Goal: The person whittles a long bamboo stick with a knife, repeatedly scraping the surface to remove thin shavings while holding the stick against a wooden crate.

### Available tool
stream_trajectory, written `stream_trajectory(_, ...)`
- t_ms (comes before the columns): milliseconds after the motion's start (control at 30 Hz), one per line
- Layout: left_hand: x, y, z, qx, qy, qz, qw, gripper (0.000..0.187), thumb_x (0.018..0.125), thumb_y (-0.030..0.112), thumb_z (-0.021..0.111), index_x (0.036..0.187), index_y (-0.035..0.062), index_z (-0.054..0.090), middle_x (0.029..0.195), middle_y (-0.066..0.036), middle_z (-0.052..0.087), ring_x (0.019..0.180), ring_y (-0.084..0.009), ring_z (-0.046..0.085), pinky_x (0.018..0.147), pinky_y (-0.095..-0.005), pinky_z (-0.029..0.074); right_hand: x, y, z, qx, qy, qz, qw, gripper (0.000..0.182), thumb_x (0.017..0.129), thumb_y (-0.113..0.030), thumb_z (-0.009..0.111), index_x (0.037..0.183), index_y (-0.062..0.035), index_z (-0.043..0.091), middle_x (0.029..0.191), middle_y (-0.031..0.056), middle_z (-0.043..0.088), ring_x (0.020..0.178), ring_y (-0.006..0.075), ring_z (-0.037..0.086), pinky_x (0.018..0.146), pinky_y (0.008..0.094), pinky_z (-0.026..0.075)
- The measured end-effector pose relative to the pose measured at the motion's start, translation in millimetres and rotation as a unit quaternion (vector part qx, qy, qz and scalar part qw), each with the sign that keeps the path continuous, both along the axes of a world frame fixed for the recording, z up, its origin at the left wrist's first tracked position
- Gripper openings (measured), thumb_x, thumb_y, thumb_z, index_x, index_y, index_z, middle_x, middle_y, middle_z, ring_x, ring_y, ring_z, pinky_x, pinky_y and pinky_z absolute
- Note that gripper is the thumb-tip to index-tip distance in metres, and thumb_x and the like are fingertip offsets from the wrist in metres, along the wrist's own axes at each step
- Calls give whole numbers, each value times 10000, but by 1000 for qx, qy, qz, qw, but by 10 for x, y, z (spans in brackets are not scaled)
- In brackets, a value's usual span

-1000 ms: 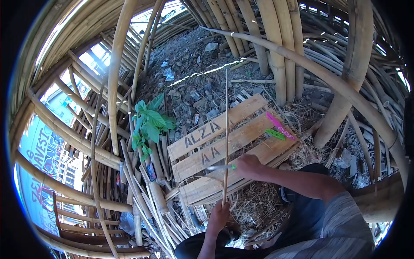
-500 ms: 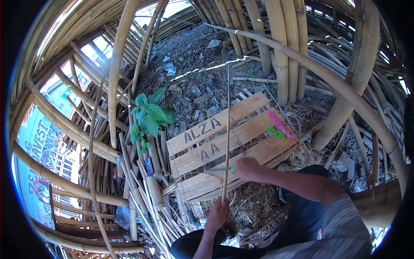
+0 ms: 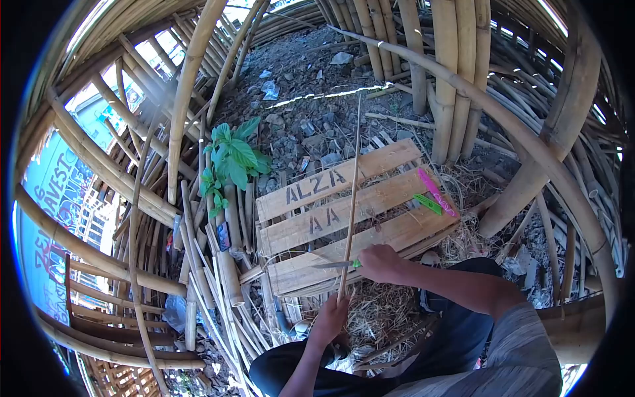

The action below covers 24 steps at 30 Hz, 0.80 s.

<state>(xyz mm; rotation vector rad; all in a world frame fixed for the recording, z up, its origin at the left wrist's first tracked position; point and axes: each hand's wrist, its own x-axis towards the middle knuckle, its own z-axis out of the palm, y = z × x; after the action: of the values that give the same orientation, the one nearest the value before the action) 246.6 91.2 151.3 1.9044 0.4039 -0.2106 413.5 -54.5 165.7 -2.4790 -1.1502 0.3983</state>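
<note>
My left hand point(image 3: 330, 319) is wrapped round the lower end of a long thin bamboo strip point(image 3: 354, 178), which stands almost upright in front of me. In my right hand point(image 3: 383, 264) is a knife with a green handle point(image 3: 357, 263). Its blade point(image 3: 331, 265) points left and crosses the strip a little above my left hand. Behind them lies a slatted wooden crate point(image 3: 311, 250) with dark stencilled letters. On its right side rest a bright green utility knife point(image 3: 428, 204) and a long pink piece point(image 3: 433, 188) with lettering.
Pale shavings point(image 3: 390, 317) cover the ground by my legs. Thick bamboo poles point(image 3: 456, 92) stand behind the crate, and a curved pole point(image 3: 503, 119) crosses on the right. Left of the crate are a leafy plant point(image 3: 235, 159) and split bamboo strips point(image 3: 228, 324).
The knife, blurred half a second ago, now shows sharply with its blade across the strip. My right hand sits slightly farther right along it. The whole view has shifted a little.
</note>
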Motion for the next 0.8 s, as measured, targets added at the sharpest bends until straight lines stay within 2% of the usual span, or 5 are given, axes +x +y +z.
stream_trajectory(167, -4, -139, 190, 177, -89, -26, 980, 300, 926, 259, 499, 793, -8, 467, 534, -100, 460, 475, -217, 466, 473, -370, 372, 555, -107, -146, -6, -2, -165, 986, 239, 728, -208, 584, 733, 22, 646, 714, 224, 629, 727, 369, 643, 673, 454, 511)
stream_trajectory(233, 47, -131, 214, -74, 35, 10, 997, 252, 949, 244, 462, 774, 63, 451, 555, 12, 415, 456, -72, 417, 404, -247, 318, 605, -107, -103, 16, -39, -158, 987, 234, 723, -205, 588, 729, 22, 646, 709, 223, 629, 720, 369, 644, 667, 457, 511)
stream_trajectory(433, 17, -75, 168, -26, 11, 1, 1000, 253, 947, 251, 462, 785, 56, 454, 549, 9, 423, 433, -81, 404, 404, -252, 320, 46, -11, 2, 7, -72, -30, 997, 218, 754, -187, 557, 720, 4, 657, 685, 226, 625, 658, 354, 644, 623, 463, 510)
stream_trajectory(533, -97, -141, 170, 15, 15, -15, 1000, 253, 945, 253, 464, 794, 50, 461, 545, 11, 426, 428, -82, 398, 405, -255, 324, 818, -238, -173, 5, -46, -237, 970, 195, 731, -159, 546, 718, 2, 655, 714, 208, 638, 681, 373, 641, 627, 473, 504)
stream_trajectory(800, 49, 22, 293, -90, 61, 15, 994, 323, 935, 293, 485, 804, -2, 479, 557, -61, 451, 479, -136, 445, 457, -333, 353, 688, -440, 105, -1, -132, -237, 962, 269, 767, -258, 591, 735, 5, 637, 721, 209, 631, 685, 354, 638, 619, 461, 500)
